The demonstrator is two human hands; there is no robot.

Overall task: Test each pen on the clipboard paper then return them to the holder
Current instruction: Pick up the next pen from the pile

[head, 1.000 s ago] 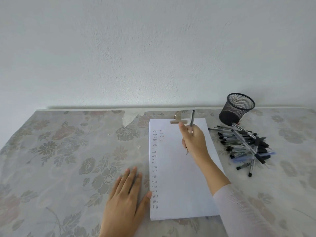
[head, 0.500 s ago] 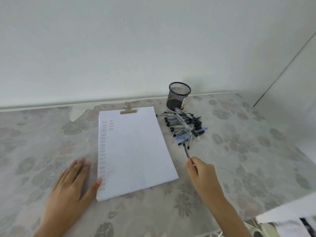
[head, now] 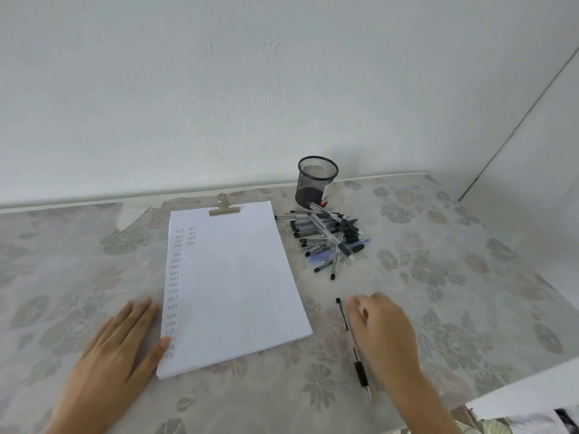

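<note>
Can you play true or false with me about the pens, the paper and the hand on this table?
1. The black wire-mesh pen holder stands upright. True.
2. The pile of black-capped pens lies left of the white clipboard paper. False: it lies right of it.
3. The left hand lies flat on the flowered tablecloth. True.
4. The paper is blank. False: small written marks run down its left side.
</note>
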